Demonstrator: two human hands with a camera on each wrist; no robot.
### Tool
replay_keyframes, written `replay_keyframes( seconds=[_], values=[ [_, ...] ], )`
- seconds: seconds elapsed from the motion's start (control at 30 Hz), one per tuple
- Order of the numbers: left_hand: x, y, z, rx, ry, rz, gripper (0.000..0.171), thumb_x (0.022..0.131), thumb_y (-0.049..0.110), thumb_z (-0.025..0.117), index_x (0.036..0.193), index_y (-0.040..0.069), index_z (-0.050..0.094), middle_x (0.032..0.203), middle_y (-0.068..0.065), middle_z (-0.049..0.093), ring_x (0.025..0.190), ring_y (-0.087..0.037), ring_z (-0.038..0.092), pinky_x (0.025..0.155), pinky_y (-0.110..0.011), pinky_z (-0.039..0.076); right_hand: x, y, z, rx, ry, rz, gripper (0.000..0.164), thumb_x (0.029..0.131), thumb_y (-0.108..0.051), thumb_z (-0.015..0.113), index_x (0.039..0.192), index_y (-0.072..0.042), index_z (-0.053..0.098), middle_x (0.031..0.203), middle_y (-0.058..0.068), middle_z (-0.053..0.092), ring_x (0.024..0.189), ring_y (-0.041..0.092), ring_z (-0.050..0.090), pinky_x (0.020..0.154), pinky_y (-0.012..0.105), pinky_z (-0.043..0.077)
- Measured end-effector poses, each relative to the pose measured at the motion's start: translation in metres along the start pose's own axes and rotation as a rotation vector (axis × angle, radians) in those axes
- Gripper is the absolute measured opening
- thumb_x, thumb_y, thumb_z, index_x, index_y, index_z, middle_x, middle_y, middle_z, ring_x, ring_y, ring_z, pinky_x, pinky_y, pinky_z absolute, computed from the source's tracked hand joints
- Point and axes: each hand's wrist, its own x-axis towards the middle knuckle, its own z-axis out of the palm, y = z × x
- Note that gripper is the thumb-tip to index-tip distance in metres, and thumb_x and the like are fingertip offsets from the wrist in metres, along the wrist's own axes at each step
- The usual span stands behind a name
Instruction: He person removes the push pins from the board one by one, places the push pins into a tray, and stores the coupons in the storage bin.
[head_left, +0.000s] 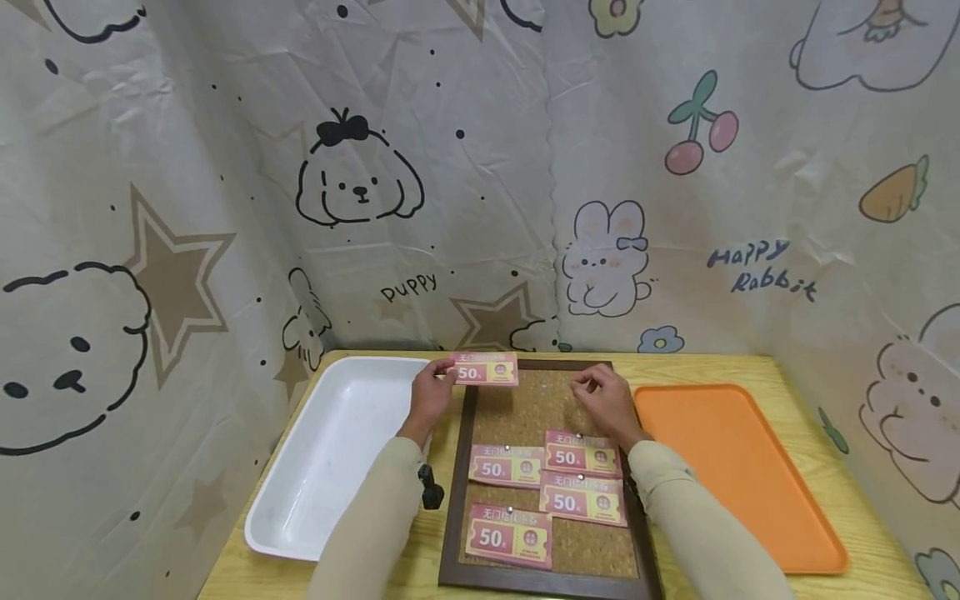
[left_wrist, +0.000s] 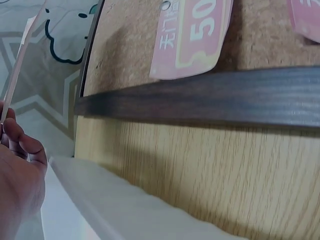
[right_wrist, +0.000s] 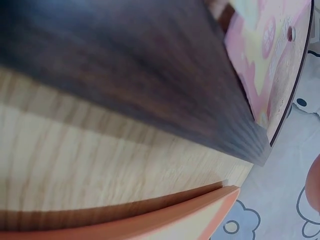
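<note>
My left hand [head_left: 431,402] grips a pink and yellow coupon [head_left: 487,369] marked 50 by its left end, above the top left of the cork board [head_left: 517,412]. In the left wrist view that coupon [left_wrist: 19,67] appears nearly edge-on. Over the board's upper right, my right hand [head_left: 606,402] has its thumb and fingers bent together; whether something small sits between the fingertips is too small to tell. Several matching coupons [head_left: 508,540] are fixed to the lower part of the board with small pins [head_left: 510,509] at their top edges.
Left of the board stands a deep white tub [head_left: 330,467]. An orange tray [head_left: 735,475] lies to its right. Everything rests on a wood-grain table [head_left: 438,533], with a printed curtain [head_left: 480,208] behind and at both sides.
</note>
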Motion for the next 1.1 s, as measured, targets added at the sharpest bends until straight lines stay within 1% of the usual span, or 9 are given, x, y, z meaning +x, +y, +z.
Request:
replay_keyframes(
  seconds=[0.17, 0.33, 0.47, 0.6, 0.73, 0.97, 1.1],
  values=[
    [0.002, -0.005, -0.011, -0.001, 0.004, -0.005, 0.023, 0.092, 0.016, 0.062, 0.112, 0.007, 0.068, 0.102, -0.014, 0.066, 0.069, -0.011, 0.053, 0.062, -0.024, 0.042, 0.000, 0.001, -0.003, 0.003, 0.002, -0.004, 0.006, 0.086, -0.019, 0.071, 0.087, -0.014, 0.069, 0.088, 0.002, 0.062, 0.074, 0.016, 0.057, 0.064, 0.027, 0.044],
    [0.005, -0.011, -0.021, 0.022, 0.037, 0.000, 0.025, 0.091, 0.017, 0.062, 0.113, 0.006, 0.068, 0.104, -0.015, 0.066, 0.069, -0.011, 0.051, 0.062, -0.024, 0.042, -0.001, 0.006, -0.005, -0.028, 0.017, -0.008, 0.006, 0.085, -0.021, 0.072, 0.084, -0.015, 0.070, 0.084, 0.000, 0.062, 0.072, 0.014, 0.055, 0.064, 0.024, 0.043],
    [0.005, -0.013, -0.027, 0.039, 0.071, -0.007, 0.025, 0.090, 0.015, 0.063, 0.113, 0.006, 0.069, 0.104, -0.016, 0.068, 0.071, -0.013, 0.053, 0.064, -0.024, 0.042, -0.003, 0.010, -0.007, -0.029, 0.017, -0.002, 0.007, 0.085, -0.022, 0.072, 0.084, -0.015, 0.070, 0.081, -0.002, 0.061, 0.071, 0.012, 0.053, 0.063, 0.023, 0.043],
    [0.005, -0.016, -0.032, 0.065, 0.080, -0.019, 0.026, 0.090, 0.016, 0.063, 0.114, 0.007, 0.069, 0.104, -0.014, 0.069, 0.076, -0.016, 0.057, 0.067, -0.024, 0.042, -0.005, 0.013, -0.009, -0.019, 0.011, 0.014, 0.007, 0.085, -0.022, 0.072, 0.084, -0.017, 0.068, 0.081, -0.004, 0.059, 0.070, 0.009, 0.051, 0.062, 0.023, 0.043],
    [0.006, -0.020, -0.036, 0.070, 0.095, -0.020, 0.026, 0.090, 0.016, 0.063, 0.113, 0.007, 0.069, 0.104, -0.014, 0.068, 0.082, -0.019, 0.059, 0.070, -0.025, 0.043, -0.006, 0.014, -0.009, -0.011, 0.010, 0.025, 0.006, 0.085, -0.022, 0.072, 0.084, -0.017, 0.068, 0.081, -0.004, 0.059, 0.070, 0.009, 0.051, 0.062, 0.023, 0.043],
    [0.008, -0.028, -0.045, 0.090, 0.131, -0.022, 0.026, 0.089, 0.015, 0.062, 0.112, 0.006, 0.069, 0.102, -0.014, 0.068, 0.080, -0.020, 0.059, 0.069, -0.024, 0.042, -0.009, 0.014, -0.011, -0.030, 0.014, 0.063, 0.008, 0.085, -0.020, 0.072, 0.086, -0.013, 0.069, 0.082, 0.001, 0.059, 0.072, 0.012, 0.051, 0.064, 0.022, 0.042],
    [0.008, -0.031, -0.050, 0.102, 0.136, -0.041, 0.028, 0.089, 0.015, 0.062, 0.115, 0.006, 0.068, 0.105, -0.015, 0.068, 0.087, -0.023, 0.061, 0.072, -0.024, 0.042, -0.011, 0.020, -0.013, -0.051, 0.008, 0.094, 0.009, 0.086, -0.022, 0.072, 0.088, -0.013, 0.069, 0.083, 0.002, 0.059, 0.073, 0.015, 0.051, 0.065, 0.023, 0.043]
  ],
)
